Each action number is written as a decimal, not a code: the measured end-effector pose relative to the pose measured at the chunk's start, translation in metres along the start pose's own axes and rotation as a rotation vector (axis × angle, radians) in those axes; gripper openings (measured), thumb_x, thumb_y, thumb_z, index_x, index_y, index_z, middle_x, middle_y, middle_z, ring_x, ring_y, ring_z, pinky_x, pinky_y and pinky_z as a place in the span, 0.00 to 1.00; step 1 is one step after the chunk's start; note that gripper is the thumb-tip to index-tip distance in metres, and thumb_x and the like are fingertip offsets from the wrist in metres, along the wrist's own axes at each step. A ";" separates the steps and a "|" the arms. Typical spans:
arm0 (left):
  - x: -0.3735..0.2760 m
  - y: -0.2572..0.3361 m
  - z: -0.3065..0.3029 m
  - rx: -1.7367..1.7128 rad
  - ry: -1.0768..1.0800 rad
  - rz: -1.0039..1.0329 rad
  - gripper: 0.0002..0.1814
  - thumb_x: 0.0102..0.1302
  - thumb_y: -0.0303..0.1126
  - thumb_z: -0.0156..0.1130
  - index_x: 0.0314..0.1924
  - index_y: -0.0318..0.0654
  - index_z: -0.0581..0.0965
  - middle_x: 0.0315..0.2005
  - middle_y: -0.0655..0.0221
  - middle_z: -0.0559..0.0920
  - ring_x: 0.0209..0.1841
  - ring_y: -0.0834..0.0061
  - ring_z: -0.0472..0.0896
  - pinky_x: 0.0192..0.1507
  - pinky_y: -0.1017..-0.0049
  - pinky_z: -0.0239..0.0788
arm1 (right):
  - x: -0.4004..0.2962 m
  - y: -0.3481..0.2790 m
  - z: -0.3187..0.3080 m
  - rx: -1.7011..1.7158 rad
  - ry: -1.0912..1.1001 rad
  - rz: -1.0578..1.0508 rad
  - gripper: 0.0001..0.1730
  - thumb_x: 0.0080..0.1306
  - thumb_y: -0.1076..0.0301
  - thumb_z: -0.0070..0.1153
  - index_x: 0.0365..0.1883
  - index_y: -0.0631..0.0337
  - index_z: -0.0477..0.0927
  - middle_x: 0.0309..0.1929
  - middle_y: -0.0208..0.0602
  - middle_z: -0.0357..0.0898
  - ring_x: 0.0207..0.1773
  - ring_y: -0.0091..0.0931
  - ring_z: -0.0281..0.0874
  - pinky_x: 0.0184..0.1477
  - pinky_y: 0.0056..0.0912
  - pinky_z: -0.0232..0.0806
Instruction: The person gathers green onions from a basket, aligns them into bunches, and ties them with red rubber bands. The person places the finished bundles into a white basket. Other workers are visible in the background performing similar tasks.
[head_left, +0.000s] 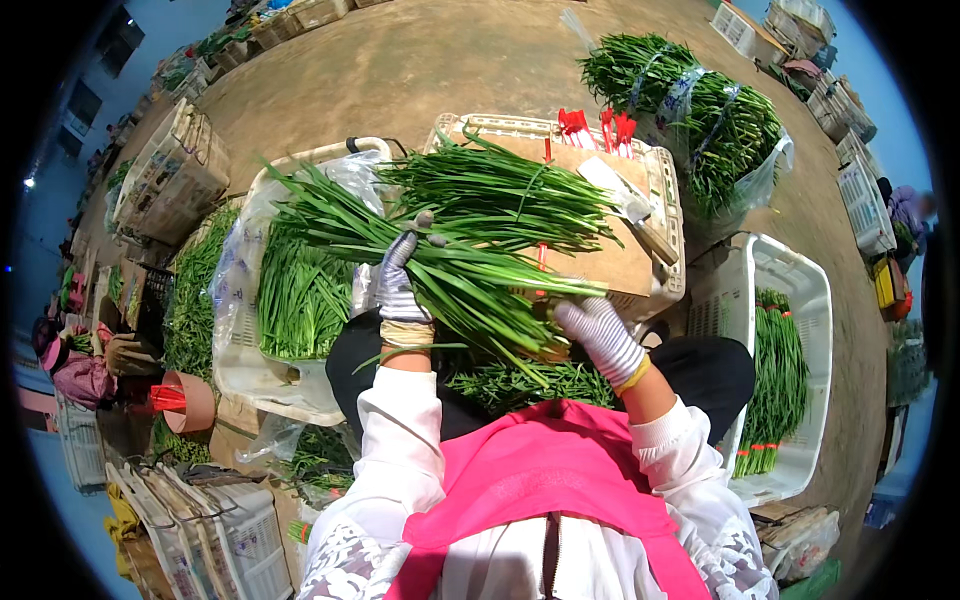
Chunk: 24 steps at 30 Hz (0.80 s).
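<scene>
A loose bunch of garlic chives (450, 274) slants across in front of me, leaf tips to the upper left. My left hand (405, 281), in a striped glove, is wrapped around its middle. At the stalk ends, my right hand (600, 330), gloved alike, has some stalks between thumb and fingers. Just beyond, a second bunch of chives (502, 195) lies on a cardboard sheet (600, 266) over an upturned plastic crate (671, 202). Partly under that bunch runs a red tie strip (541, 259). A wide-bladed knife (611, 184) with a wooden handle rests on the cardboard.
Red tie strips (577, 127) sit at the crate's far edge. On my left stands a lined crate (236, 337) of loose chives; on my right, a white crate (821, 337) holds tied bunches. A large wrapped bundle (682, 112) is at far right. Another person (82, 375) sits at left.
</scene>
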<state>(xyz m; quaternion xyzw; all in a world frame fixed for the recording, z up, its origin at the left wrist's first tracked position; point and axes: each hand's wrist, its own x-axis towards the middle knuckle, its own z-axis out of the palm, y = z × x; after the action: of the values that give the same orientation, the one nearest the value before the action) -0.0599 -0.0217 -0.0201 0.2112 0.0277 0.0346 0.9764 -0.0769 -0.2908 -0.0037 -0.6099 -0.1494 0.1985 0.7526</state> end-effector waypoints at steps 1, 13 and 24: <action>0.001 -0.002 -0.001 -0.093 0.009 -0.034 0.16 0.66 0.36 0.56 0.51 0.37 0.76 0.32 0.61 0.81 0.32 0.68 0.80 0.37 0.67 0.76 | -0.008 0.000 0.009 -0.015 0.037 -0.052 0.18 0.64 0.71 0.57 0.52 0.64 0.72 0.44 0.28 0.76 0.44 0.17 0.70 0.46 0.20 0.67; 0.007 -0.001 -0.016 -0.035 0.407 -0.019 0.16 0.63 0.44 0.58 0.43 0.40 0.79 0.38 0.61 0.83 0.38 0.62 0.80 0.43 0.60 0.74 | -0.070 0.013 -0.058 0.234 0.244 0.108 0.21 0.69 0.55 0.52 0.50 0.65 0.74 0.33 0.26 0.73 0.29 0.16 0.68 0.35 0.19 0.65; 0.004 -0.006 -0.029 -0.106 0.474 0.046 0.16 0.63 0.43 0.58 0.40 0.38 0.78 0.37 0.61 0.83 0.37 0.63 0.81 0.45 0.61 0.75 | -0.002 -0.019 0.008 -0.427 -0.303 -0.030 0.32 0.52 0.62 0.66 0.56 0.61 0.74 0.54 0.44 0.75 0.54 0.33 0.73 0.57 0.34 0.65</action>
<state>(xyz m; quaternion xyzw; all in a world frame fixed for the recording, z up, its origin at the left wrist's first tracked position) -0.0571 -0.0148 -0.0487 0.1463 0.2495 0.1070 0.9512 -0.0802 -0.2888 0.0165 -0.7157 -0.3081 0.2402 0.5789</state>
